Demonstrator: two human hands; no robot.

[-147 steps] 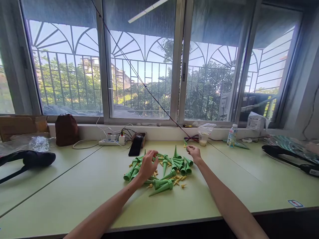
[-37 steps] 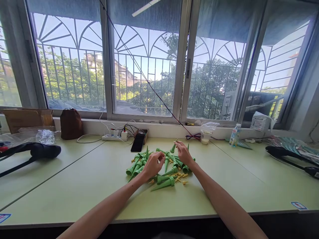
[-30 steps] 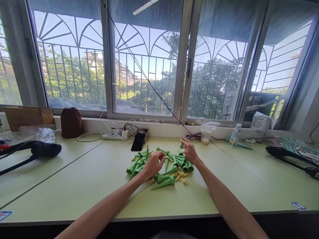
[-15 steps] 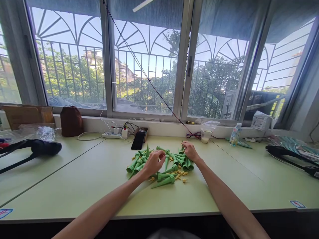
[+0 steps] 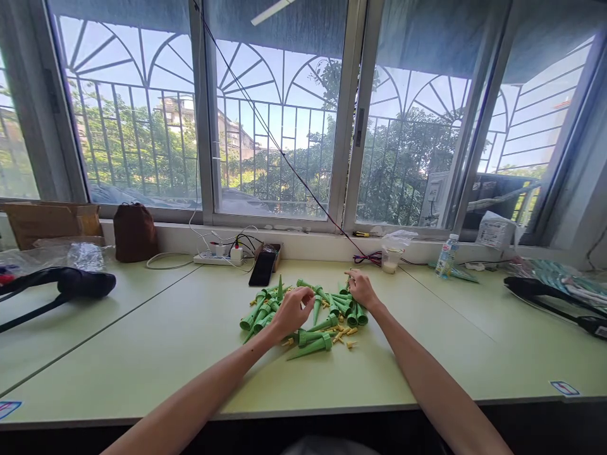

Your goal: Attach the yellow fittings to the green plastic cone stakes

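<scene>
Presumably for easy reach, green plastic spikes (image 5: 326, 324) lie heaped mid-frame by the half-curled left hand (image 5: 290, 312) and bent-fingered right hand (image 5: 362, 289), though I can't tell if either pinches one.

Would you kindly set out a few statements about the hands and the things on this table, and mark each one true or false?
1. The left hand is at the green cones. True.
2. The right hand is on the bottle. False: it is at the far right side of the green cones, apart from the bottle.
3. Small yellow pieces lie among and beside the green cones. True.
4. The black phone is nearer the person than the green cones. False: it is beyond them.
5. The brown pouch is left of the black phone. True.
</scene>
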